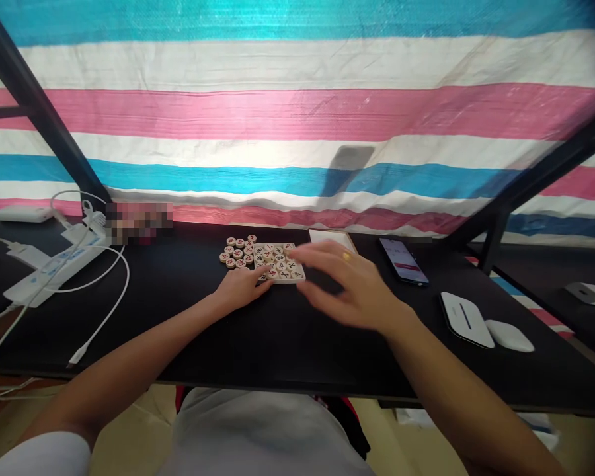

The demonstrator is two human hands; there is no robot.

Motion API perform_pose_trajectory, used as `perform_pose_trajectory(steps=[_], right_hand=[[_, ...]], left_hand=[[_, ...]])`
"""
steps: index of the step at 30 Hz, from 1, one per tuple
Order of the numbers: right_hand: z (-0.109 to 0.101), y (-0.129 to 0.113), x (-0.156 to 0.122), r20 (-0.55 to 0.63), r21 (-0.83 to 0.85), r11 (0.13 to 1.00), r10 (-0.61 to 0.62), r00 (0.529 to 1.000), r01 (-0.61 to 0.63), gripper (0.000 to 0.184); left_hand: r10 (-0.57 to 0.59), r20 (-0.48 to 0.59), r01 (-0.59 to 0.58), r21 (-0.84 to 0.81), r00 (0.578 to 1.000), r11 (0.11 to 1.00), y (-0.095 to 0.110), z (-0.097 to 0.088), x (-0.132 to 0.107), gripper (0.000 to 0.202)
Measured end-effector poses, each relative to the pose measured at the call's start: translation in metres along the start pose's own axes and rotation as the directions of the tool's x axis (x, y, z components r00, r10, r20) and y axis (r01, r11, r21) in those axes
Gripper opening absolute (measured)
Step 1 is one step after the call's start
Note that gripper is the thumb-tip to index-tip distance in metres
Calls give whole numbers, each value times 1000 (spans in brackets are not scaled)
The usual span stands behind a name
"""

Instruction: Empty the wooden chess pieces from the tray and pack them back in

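Head view: a woven plastic sheet striped in blue, white and pink hangs as a backdrop behind a long matte-black desk. On the desk's left side lies a long white power strip with plugs and thin white cables. The right hand, slightly blurred, is loosely curved with thumb and fingers parted, grasping nothing visible. The left hand lies lower, its forefinger and thumb reaching forward; whether they pinch anything cannot be told. Toward the right sit a dark slim phone with a lit screen, a flat white rounded-corner device and, just beside that, a smaller white pebble-shaped object. A shallow white square tray is on the desk between the hands: the left fingers overlap its near-left corner, and the right hand's fingertips are over its right edge. Behind the right hand, a flat white rectangular panel with a brownish edge is partly hidden. Round cream discs with black or red characters fill much of the tray. Smallest, similar red-marked loose discs cluster just left of it.
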State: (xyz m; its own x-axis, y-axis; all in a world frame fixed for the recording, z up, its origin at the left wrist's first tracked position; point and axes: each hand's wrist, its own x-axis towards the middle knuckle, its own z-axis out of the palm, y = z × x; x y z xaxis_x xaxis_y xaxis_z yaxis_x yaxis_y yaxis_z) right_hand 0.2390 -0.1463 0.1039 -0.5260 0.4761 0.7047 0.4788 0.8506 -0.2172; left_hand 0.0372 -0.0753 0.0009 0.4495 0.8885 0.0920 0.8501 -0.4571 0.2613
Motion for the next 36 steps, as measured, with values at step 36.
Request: perform_pose_trajectory(steps=[36], right_hand=[[85, 119, -61, 246, -97, 877, 479, 843, -470, 29]], left_hand=[[116, 262, -158, 144, 958, 977, -39, -55, -8, 22]])
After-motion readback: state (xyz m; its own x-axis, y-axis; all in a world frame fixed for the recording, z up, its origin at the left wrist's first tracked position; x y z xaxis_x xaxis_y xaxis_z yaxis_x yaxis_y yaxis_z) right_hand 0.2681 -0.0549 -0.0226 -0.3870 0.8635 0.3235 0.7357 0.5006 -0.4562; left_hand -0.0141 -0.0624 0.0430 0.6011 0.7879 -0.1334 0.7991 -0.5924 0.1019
